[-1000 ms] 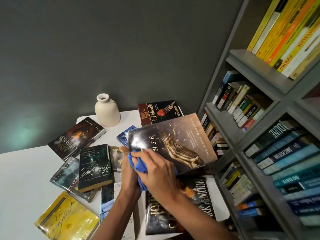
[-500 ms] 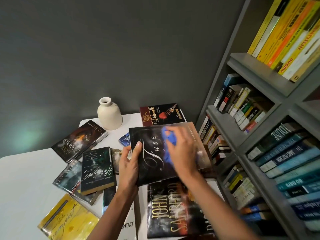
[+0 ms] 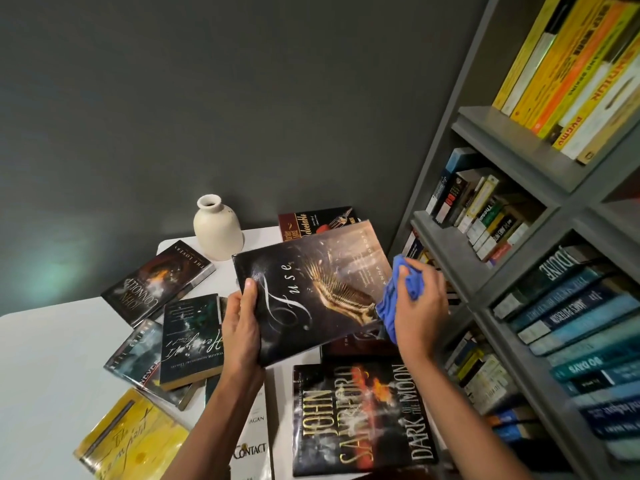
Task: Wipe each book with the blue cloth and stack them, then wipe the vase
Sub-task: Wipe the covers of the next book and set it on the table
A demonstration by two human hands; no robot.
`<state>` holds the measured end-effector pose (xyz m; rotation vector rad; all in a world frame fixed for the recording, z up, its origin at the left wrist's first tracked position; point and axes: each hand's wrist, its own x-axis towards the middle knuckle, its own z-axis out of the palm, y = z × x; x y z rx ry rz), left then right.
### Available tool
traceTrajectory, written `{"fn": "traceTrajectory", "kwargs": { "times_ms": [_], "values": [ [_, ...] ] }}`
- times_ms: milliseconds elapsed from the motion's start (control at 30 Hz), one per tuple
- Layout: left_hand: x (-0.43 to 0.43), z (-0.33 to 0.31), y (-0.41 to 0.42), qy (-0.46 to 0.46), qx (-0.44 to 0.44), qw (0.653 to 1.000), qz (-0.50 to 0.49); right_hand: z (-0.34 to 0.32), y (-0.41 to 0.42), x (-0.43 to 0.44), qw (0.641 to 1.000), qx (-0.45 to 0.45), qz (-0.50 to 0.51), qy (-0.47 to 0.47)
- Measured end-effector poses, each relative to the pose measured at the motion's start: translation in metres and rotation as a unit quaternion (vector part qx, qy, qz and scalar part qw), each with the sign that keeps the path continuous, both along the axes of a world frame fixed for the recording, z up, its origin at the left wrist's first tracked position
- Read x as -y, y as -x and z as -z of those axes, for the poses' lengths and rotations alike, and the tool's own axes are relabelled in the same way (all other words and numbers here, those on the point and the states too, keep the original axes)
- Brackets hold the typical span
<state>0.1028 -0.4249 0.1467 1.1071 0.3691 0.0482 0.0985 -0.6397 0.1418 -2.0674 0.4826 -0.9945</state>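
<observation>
At the lower-left corner of the glossy dark hardback (image 3: 311,292) titled "Fuse", the left hand (image 3: 242,327) is clamped, thumb laid on the cover, so the book is held tilted above the white table (image 3: 45,358). A bunched blue cloth (image 3: 398,296) is gripped in the right hand (image 3: 420,306) at the cover's right edge. Strokes are prob. best drawn full-width vs. a firm left grip, spine & back incl., before stacking. The cream ceramic vase (image 3: 217,230) is seen upright by the wall.

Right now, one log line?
phase: wiping book | left hand: holds book | right hand: cloth at book edge | vase: upright
</observation>
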Motion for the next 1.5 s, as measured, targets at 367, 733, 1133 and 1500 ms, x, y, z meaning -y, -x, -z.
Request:
{"fn": "traceTrajectory", "kwargs": {
  "times_ms": [367, 733, 1133, 1500],
  "values": [
    [-0.024, -0.013, -0.004, -0.017, 0.029, 0.996, 0.086, -0.022, -0.002, 0.049, 0.781, -0.329, -0.318, -0.425],
    [-0.026, -0.012, -0.009, -0.135, -0.068, 0.969, 0.193, -0.04, 0.007, 0.05, 0.822, -0.136, -0.414, -0.367],
    [-0.015, -0.005, -0.021, 0.235, -0.203, 0.944, 0.113, -0.027, 0.027, 0.029, 0.879, -0.075, -0.468, -0.048],
    [-0.014, 0.026, -0.028, 0.175, -0.074, 0.981, -0.031, 0.003, 0.033, 0.025, 0.903, -0.162, -0.397, 0.019]
  ]
}}
